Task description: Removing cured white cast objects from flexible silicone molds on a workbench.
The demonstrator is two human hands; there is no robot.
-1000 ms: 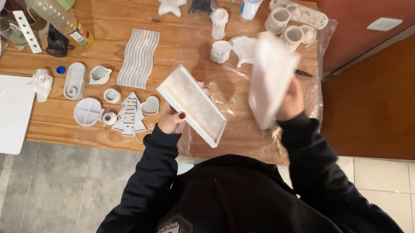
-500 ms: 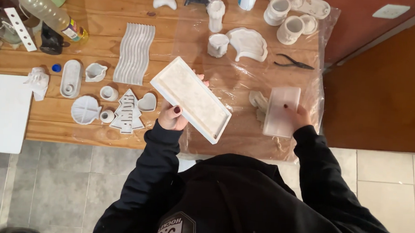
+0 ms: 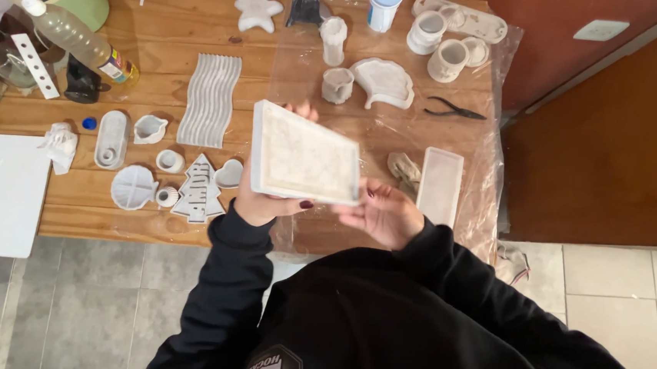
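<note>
We're holding the white rectangular tray [image 3: 304, 155] up over the wooden table [image 3: 159, 65], left hand [image 3: 262, 199] clamped on its near-left corner, right hand [image 3: 384, 211] steadying the near-right edge with fingers curled under it. A clear plastic sheet [image 3: 393, 135] is covering the table's right half (crinkly stuff), where a narrower tray [image 3: 440, 186] is lying beside a crumpled rag [image 3: 405, 170], pliers [image 3: 455, 108] behind them. Grey floor tiles [image 3: 89, 299] are showing below, and a reddish-brown wall [image 3: 617, 135] is sitting to the right.
</note>
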